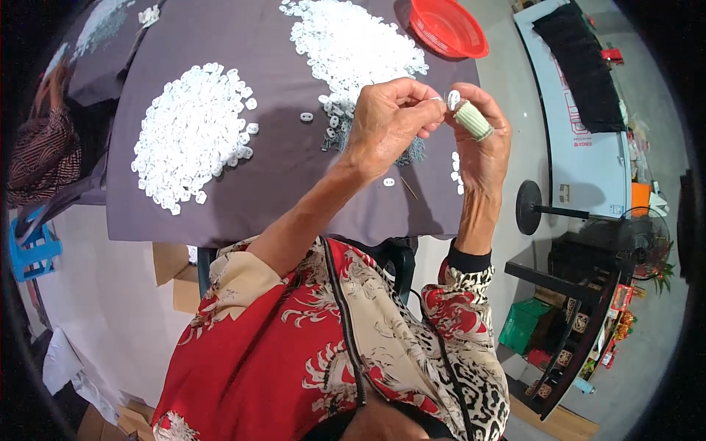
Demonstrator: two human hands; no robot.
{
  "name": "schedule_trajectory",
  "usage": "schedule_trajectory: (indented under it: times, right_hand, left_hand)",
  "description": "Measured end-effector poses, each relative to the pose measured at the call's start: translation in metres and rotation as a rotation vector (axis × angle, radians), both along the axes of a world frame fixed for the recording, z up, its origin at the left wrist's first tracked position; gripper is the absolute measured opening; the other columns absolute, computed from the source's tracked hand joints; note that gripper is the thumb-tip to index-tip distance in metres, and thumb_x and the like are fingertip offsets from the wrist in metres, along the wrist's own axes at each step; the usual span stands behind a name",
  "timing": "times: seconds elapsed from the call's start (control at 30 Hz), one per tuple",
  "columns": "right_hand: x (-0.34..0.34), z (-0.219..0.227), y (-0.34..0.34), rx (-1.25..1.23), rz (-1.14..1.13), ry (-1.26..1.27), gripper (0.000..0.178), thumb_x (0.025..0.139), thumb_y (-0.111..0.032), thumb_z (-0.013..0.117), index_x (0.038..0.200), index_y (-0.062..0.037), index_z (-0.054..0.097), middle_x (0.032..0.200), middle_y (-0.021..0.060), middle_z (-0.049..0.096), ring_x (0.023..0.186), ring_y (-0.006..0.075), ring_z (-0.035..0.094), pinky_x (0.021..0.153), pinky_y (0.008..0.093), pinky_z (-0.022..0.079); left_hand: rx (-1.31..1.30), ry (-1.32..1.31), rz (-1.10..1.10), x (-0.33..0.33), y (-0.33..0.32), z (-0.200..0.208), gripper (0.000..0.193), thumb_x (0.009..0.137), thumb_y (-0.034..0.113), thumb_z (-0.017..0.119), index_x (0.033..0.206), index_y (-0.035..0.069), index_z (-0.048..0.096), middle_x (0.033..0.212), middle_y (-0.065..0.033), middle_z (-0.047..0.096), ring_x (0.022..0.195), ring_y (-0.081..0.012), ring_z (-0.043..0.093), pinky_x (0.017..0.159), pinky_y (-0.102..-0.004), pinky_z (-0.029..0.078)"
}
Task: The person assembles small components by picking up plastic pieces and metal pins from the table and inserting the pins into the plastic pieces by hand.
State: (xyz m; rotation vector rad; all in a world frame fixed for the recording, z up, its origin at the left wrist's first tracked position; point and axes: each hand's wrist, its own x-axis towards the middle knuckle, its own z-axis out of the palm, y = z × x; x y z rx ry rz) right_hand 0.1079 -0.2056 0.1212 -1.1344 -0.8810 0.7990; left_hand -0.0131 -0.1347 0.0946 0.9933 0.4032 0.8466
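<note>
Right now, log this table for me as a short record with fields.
Left hand: pinched close beside a white piece
Right hand: thumb, in a green ribbed cover, and forefinger hold that piece
Piles: left pile and far pile, both of white pieces
Basket: red, far right corner of the table
Stick: thin, lying near the table's front edge

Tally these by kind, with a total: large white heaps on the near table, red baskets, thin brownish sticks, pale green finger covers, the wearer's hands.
Large white heaps: 2
Red basket: 1
Thin brownish stick: 1
Pale green finger cover: 1
Left hand and right hand: 2
Total: 7
</note>
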Motion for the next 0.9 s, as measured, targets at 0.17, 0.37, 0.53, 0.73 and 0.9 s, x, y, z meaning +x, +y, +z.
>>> schedule_trajectory:
  times: [0.17, 0.37, 0.53, 0.73, 0.9]
  right_hand:
    - [-0.005, 0.006, -0.001, 0.001, -0.108, -0.302, 0.019, 0.077, 0.001, 0.055, 0.096, 0.0037, 0.059, 0.084, 0.0075, 0.06, 0.076, 0.0137, 0.058, 0.07, 0.0264, 0.047]
    - [-0.011, 0.02, -0.005, -0.042, -0.123, -0.449, 0.022, 0.075, 0.004, 0.053, 0.097, 0.0042, 0.059, 0.089, 0.0075, 0.06, 0.08, 0.013, 0.058, 0.072, 0.0233, 0.045]
    - [-0.004, 0.025, -0.008, -0.031, -0.118, -0.57, 0.023, 0.075, 0.003, 0.054, 0.097, 0.0035, 0.06, 0.088, 0.006, 0.06, 0.081, 0.0121, 0.058, 0.073, 0.0227, 0.045]
    - [-0.002, 0.019, -0.008, -0.019, -0.118, -0.554, 0.022, 0.076, 0.002, 0.053, 0.097, 0.0035, 0.06, 0.086, 0.0043, 0.06, 0.08, 0.012, 0.058, 0.072, 0.0229, 0.045]
    - [-0.001, 0.017, -0.009, -0.033, -0.135, -0.564, 0.022, 0.076, 0.003, 0.052, 0.096, 0.0034, 0.06, 0.085, 0.0048, 0.06, 0.077, 0.0126, 0.058, 0.072, 0.0236, 0.046]
  left_hand:
    - [-0.003, 0.0, 0.002, -0.001, 0.0, 0.003, 0.018, 0.076, 0.011, 0.06, 0.084, -0.005, 0.059, 0.071, -0.0083, 0.063, 0.061, -0.0086, 0.057, 0.055, -0.0207, 0.047]
    - [0.035, -0.029, 0.008, 0.001, 0.001, 0.005, 0.016, 0.076, 0.01, 0.06, 0.083, -0.005, 0.06, 0.072, -0.0083, 0.064, 0.061, -0.0078, 0.057, 0.056, -0.0202, 0.047]
    - [0.066, -0.005, -0.014, 0.005, 0.001, 0.008, 0.015, 0.076, 0.01, 0.06, 0.081, -0.004, 0.061, 0.072, -0.0073, 0.064, 0.06, -0.0075, 0.056, 0.056, -0.02, 0.047]
    - [0.061, -0.066, 0.013, 0.011, -0.001, 0.003, 0.017, 0.076, 0.01, 0.062, 0.085, -0.005, 0.063, 0.07, -0.0073, 0.063, 0.06, -0.0088, 0.056, 0.056, -0.0204, 0.047]
    - [-0.074, -0.092, -0.032, 0.014, -0.003, 0.0, 0.022, 0.077, 0.011, 0.062, 0.09, -0.007, 0.061, 0.073, -0.0098, 0.062, 0.062, -0.0111, 0.058, 0.058, -0.022, 0.048]
